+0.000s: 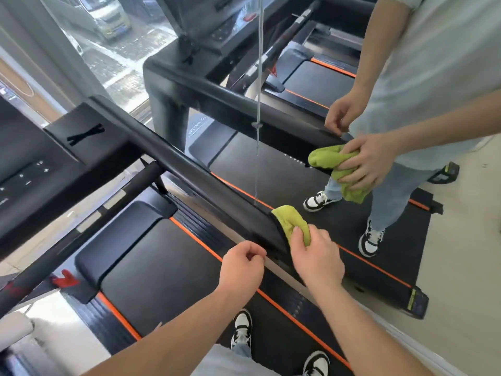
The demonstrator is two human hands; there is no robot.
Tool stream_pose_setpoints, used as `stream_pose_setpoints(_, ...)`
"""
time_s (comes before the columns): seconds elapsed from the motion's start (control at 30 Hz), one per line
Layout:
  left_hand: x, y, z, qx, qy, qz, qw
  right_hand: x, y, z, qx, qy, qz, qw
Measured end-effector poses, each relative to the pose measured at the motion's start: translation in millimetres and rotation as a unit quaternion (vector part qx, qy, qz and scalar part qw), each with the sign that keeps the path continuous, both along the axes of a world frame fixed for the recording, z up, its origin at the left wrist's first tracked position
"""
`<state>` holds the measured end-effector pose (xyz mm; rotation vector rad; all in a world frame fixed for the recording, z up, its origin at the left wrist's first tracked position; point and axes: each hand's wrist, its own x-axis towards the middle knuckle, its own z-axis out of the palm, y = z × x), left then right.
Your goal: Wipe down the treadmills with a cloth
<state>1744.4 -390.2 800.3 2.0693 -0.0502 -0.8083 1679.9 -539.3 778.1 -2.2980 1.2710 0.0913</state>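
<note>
Cloth (pixel 291 221): green, bunched, pressed on near end of handrail (pixel 189 169), grasped by right hand (pixel 317 256). Long axis of handrail runs away up-left from hands. Left hand (pixel 241 264): fisted, empty, just beside handrail end.

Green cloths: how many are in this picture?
2: one green cloth gripped by the right hand against the end of the black handrail; a second cloth farther right looks like its mirror reflection, so probably only one is real.
</note>
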Motion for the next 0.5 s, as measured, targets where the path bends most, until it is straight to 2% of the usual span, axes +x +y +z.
stream_pose_setpoints(0.07, 2.4, 2.5, 1.7, -0.003, 0.011, 0.003, 1.000, 14.9, -24.6, 4.2, 0.161, 0.013, -0.015, 0.987)
stream_pose_setpoints(0.13, 1.2, 5.3, 4.0, -0.007, 0.019, 0.003, 1.000, 22.2, -28.3, 7.5, 0.200, 0.013, -0.025, 0.979)
stream_pose_setpoints(0.17, 0.0, 6.9, 5.8, -0.007, 0.019, 0.002, 1.000, 22.1, -23.1, 6.9, 0.165, 0.025, -0.013, 0.986)
stream_pose_setpoints(0.23, -2.5, 9.8, 9.1, -0.007, 0.012, 0.005, 1.000, 12.7, 0.5, 5.9, -0.018, 0.038, 0.011, 0.999)
stream_pose_setpoints(0.3, -4.8, 12.1, 12.2, -0.008, 0.009, 0.013, 1.000, -7.3, 30.2, 8.9, -0.108, 0.007, 0.035, 0.993)
stream_pose_setpoints(0.43, -7.7, 13.8, 17.0, -0.015, 0.021, 0.030, 0.999, -37.5, 31.3, 25.1, -0.110, -0.101, 0.024, 0.989)
stream_pose_setpoints(0.47, -8.1, 13.9, 18.1, -0.028, 0.030, 0.032, 0.999, -42.9, 29.7, 42.3, -0.068, -0.121, 0.010, 0.990)
stream_pose_setpoints(0.5, -8.3, 12.7, 19.8, -0.043, 0.040, 0.028, 0.998, -44.6, 25.8, 58.1, 0.013, -0.140, -0.016, 0.990)
